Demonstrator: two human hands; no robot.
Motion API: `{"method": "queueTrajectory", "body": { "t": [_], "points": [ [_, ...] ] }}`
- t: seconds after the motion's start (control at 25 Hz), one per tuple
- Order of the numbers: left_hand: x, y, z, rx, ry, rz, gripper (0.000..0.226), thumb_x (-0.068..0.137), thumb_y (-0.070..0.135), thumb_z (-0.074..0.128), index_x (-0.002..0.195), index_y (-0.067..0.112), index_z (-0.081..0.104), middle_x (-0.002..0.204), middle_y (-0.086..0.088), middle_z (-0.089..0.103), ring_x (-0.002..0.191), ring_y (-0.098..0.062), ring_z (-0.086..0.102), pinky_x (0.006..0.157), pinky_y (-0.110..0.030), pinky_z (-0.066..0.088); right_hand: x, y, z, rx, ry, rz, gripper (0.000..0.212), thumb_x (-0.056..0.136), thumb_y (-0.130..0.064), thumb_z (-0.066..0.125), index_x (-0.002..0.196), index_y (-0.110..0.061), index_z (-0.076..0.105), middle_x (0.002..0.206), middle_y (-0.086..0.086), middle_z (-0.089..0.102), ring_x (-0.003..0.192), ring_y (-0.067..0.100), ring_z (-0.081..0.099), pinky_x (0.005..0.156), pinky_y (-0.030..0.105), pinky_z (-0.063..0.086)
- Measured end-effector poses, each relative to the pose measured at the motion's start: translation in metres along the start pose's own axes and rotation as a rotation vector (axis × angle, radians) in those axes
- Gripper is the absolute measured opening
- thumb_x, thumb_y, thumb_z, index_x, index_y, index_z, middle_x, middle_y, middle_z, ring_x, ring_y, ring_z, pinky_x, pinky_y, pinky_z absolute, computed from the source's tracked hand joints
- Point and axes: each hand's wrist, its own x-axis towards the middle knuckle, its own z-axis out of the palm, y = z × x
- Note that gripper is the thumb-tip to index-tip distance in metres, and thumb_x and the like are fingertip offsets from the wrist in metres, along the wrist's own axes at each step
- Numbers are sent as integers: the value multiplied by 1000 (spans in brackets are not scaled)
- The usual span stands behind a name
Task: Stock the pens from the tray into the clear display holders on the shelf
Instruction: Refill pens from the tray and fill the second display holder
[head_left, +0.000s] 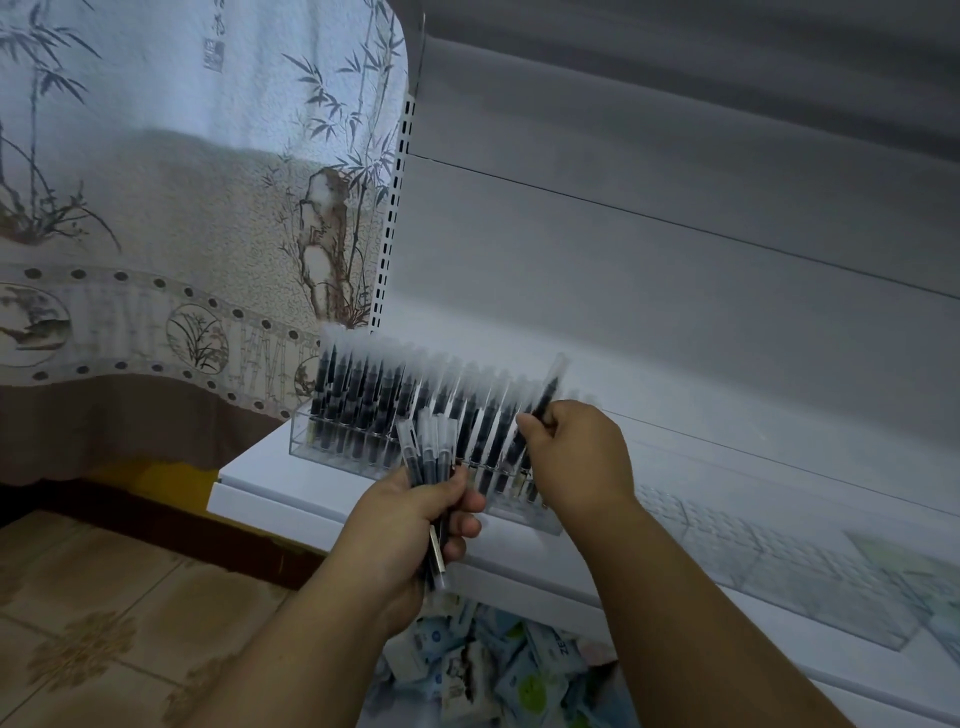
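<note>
So the clear display holder (332, 441) is sitting on a smooth white shelf (249, 483), a see-through acrylic box with thin hard edges, and it's packed with rows of slim pens (363, 395), dark barrels with frosty clear caps, all leaning back a bit. The left hand (415, 514) is gripping a bundle of pens (428, 457) just in front of the holder, fingers curled tight around the barrels, caps pointing up. The right hand (576, 452) is pinching a single pen (545, 395) over the right part of the holder, tilted, cap up. That hand is blocking the slots under it, so can't tell if the tip is seated. Further right, a second clear holder (779, 571) is lying on the shelf. Bamboo-print curtain (182, 182) is hanging on the left, tan patterned floor tiles (104, 623) below, and crinkly little packets (493, 675) are piled under the shelf.
</note>
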Motion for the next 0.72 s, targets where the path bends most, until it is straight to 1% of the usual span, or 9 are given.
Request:
{"method": "queueTrajectory", "body": {
  "t": [0.12, 0.16, 0.24, 0.32, 0.48, 0.6, 0.72],
  "points": [
    [1, -1, -1, -1, 9, 5, 19, 93, 7, 59, 110, -1, 58, 68, -11, 65, 50, -16, 55, 45, -25, 38, 3, 2, 5, -77, -134, 37, 43, 94, -38, 60, 60, -17, 46, 59, 3, 52, 60, 22, 54, 57, 27, 39],
    [0, -1, -1, 4, 8, 4, 19, 93, 7, 59, 111, -1, 58, 69, -11, 65, 51, -16, 56, 46, -26, 39, 1, 2, 8, -92, -154, 51, 42, 93, -39, 61, 61, -16, 47, 60, 3, 53, 62, 23, 55, 56, 27, 39],
    [-2, -1, 1, 18, 1, 0, 20, 93, 8, 59, 111, -1, 57, 70, -12, 66, 52, -17, 58, 49, -27, 41, 0, 1, 12, -151, -139, 49, 42, 93, -41, 60, 62, -16, 47, 62, 3, 54, 63, 22, 55, 55, 27, 37],
    [-2, -1, 1, 21, 2, 0, 21, 94, 9, 59, 112, -2, 57, 71, -12, 67, 54, -19, 59, 50, -28, 44, 1, 0, 9, -193, -131, 21, 43, 92, -44, 60, 63, -16, 48, 63, 3, 55, 64, 23, 56, 56, 28, 38],
    [-3, 0, 1, 24, 11, -3, 20, 95, 10, 58, 111, -2, 57, 72, -12, 68, 55, -19, 60, 50, -28, 44, 3, 1, 8, -215, -183, -64, 46, 92, -49, 58, 62, -15, 50, 62, 5, 58, 64, 24, 59, 62, 33, 46],
    [-7, 0, 5, 21, -11, -19, 18, 95, 10, 58, 109, 0, 58, 72, -12, 68, 55, -18, 60, 51, -28, 44, 8, 2, 7, -254, -207, -128, 49, 92, -49, 58, 59, -15, 45, 58, 5, 54, 58, 24, 56, 61, 34, 48],
    [-9, -2, 8, 11, -27, -26, 14, 96, 10, 57, 107, 1, 58, 71, -11, 68, 55, -17, 61, 51, -27, 45, 17, -4, 4, -324, -330, -140, 47, 92, -45, 61, 59, -14, 47, 57, 4, 53, 57, 23, 56, 61, 32, 49]
  ]
}}
